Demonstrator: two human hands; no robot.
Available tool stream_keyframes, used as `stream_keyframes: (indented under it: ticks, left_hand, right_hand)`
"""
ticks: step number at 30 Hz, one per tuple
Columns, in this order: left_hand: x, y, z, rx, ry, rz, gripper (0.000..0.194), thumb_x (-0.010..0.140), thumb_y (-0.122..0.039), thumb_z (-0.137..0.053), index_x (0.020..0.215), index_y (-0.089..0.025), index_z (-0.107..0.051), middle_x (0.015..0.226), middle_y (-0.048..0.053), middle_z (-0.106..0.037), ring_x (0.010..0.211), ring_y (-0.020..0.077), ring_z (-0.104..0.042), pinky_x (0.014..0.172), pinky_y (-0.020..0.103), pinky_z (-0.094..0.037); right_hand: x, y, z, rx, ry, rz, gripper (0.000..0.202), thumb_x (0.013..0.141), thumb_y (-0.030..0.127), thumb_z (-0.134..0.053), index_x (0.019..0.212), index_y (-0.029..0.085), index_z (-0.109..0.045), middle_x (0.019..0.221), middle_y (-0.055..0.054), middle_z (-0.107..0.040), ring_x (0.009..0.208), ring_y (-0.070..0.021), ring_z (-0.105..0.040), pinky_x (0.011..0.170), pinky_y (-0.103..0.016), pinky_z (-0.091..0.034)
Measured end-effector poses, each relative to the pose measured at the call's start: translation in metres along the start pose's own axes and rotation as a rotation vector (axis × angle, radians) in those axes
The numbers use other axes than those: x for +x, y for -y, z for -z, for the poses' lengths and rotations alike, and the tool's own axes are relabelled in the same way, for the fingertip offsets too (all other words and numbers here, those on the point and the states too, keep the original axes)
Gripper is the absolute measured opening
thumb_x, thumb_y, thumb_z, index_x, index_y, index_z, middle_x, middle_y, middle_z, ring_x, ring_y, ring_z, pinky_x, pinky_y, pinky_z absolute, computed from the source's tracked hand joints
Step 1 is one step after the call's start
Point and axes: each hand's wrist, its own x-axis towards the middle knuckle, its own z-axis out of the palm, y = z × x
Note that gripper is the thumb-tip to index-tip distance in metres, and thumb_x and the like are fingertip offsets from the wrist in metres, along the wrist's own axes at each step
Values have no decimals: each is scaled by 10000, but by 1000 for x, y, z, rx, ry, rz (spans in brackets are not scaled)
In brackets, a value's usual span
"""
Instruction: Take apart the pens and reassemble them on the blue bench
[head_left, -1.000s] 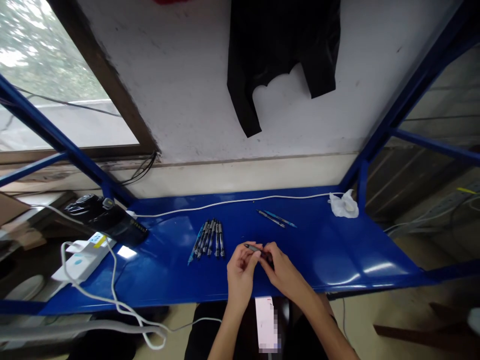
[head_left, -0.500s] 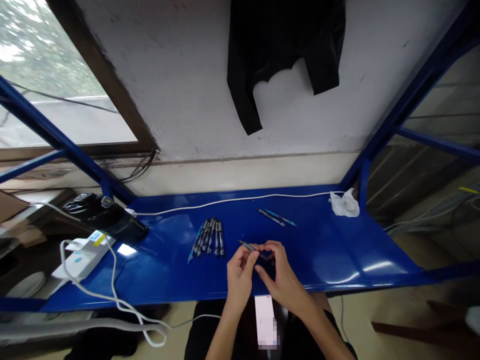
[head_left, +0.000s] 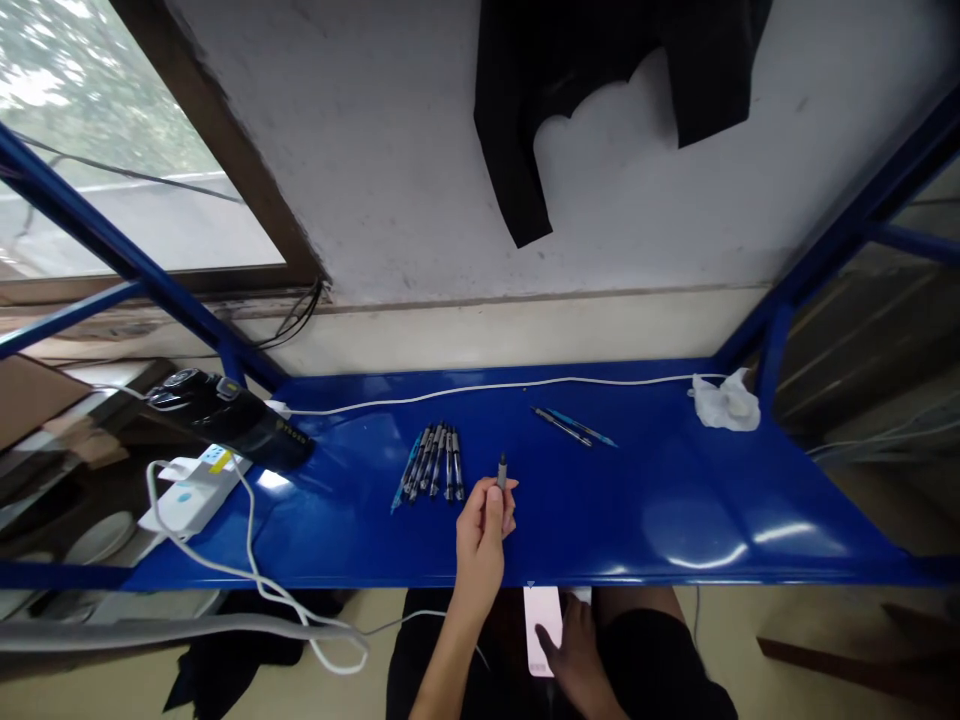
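Note:
My left hand (head_left: 482,530) is closed around a pen (head_left: 502,468) with a grey end, held over the front part of the blue table. Most of the pen's length is hidden by my fingers. Below the table edge, over my lap, my right hand (head_left: 581,645) is at the right side of a phone (head_left: 541,655) with a lit pale screen. Its thumb lies across the screen; its other fingers are dark and partly hidden. Left of my left hand, several black-and-clear pens (head_left: 437,462) lie side by side, with a blue pen (head_left: 405,475) at their left end.
Farther back lie a clear pen (head_left: 562,427) and a blue pen (head_left: 585,428). A white cable (head_left: 465,388) crosses the table (head_left: 637,500) to crumpled white tissue (head_left: 726,402). At left are a black bottle (head_left: 232,420) and a white power strip (head_left: 191,495).
My right hand has left the pen and moved down to the phone. My left hand keeps the pen, which now points more upright. The view has shifted slightly.

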Motion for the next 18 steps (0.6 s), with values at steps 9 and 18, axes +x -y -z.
stream_keyframes:
  ticks: [9, 18]
  left_hand:
    - [-1, 0, 4, 111, 26, 49, 414, 1091, -522, -601, 1237, -181, -784, 874, 52, -623, 708, 131, -480, 631, 275, -381]
    - [-1, 4, 0, -95, -9, 12, 197, 1112, -435, -603, 1167, -252, -552, 787, -5, -713, 589, 99, -402, 588, 246, -328]
  right_hand:
    - [19, -37, -47, -22, 53, -66, 993, 769, 366, -643, 1625, -24, -327, 1649, -325, -431, 1604, -507, -349, 1312, -591, -308]
    - [8, -37, -45, 23, 69, -79, 1107, 789, 312, -630, 1737, 81, -108, 1795, -227, -224, 1697, -429, -166, 1373, -511, -189]
